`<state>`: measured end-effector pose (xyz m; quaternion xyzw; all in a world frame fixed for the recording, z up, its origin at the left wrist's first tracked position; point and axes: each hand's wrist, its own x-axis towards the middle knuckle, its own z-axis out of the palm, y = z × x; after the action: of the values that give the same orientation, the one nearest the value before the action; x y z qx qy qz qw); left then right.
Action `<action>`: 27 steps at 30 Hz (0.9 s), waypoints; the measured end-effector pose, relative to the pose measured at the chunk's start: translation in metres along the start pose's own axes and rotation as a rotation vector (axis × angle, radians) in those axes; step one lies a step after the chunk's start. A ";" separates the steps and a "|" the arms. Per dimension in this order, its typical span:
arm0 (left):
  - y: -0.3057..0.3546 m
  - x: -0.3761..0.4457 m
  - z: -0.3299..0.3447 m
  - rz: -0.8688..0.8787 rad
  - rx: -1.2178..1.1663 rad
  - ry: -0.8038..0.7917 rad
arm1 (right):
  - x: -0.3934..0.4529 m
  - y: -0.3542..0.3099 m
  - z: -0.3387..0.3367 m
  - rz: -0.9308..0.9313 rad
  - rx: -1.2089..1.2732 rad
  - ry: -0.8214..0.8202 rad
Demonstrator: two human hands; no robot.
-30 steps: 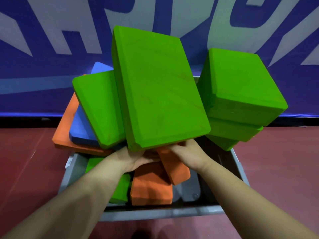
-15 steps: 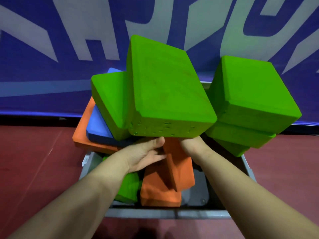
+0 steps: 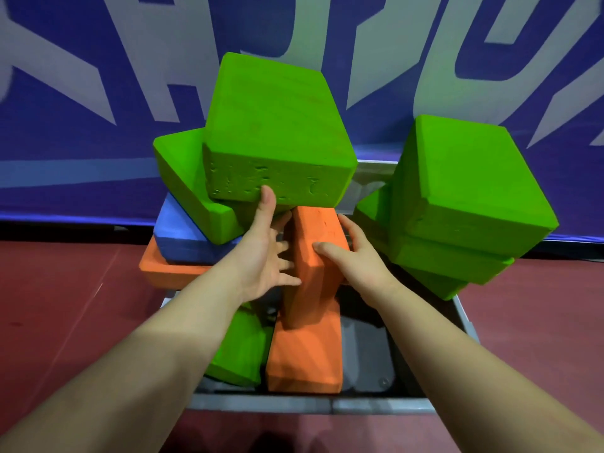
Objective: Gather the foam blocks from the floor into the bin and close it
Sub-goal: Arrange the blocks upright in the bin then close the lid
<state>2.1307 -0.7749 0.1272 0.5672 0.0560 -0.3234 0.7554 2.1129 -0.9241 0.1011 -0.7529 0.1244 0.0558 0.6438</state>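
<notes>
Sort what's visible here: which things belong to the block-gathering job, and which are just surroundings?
Job:
- grey bin
- green foam blocks
- orange foam block, between both hands
- blue foam block
- left hand
- right hand

Surroundings:
- blue banner with pale lettering
- red floor

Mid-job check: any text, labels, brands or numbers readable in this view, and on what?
Blue banner behind the bin: huge pale letters, cropped by the frame and partly hidden by blocks; no whole word can be read.
Green block, orange block, grey bin: no print or labels visible.
</notes>
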 end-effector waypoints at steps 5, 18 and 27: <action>0.002 -0.004 0.003 -0.010 0.048 0.048 | 0.003 -0.004 0.006 -0.037 -0.191 -0.018; 0.032 -0.024 0.031 0.263 0.081 0.329 | -0.020 0.006 -0.005 -0.077 -0.276 0.111; 0.021 -0.028 0.027 1.158 1.613 0.908 | -0.022 -0.002 -0.008 -0.163 -0.300 0.112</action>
<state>2.1130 -0.7842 0.1665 0.9023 -0.1744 0.3792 0.1081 2.0920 -0.9293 0.1097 -0.8500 0.0889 -0.0207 0.5188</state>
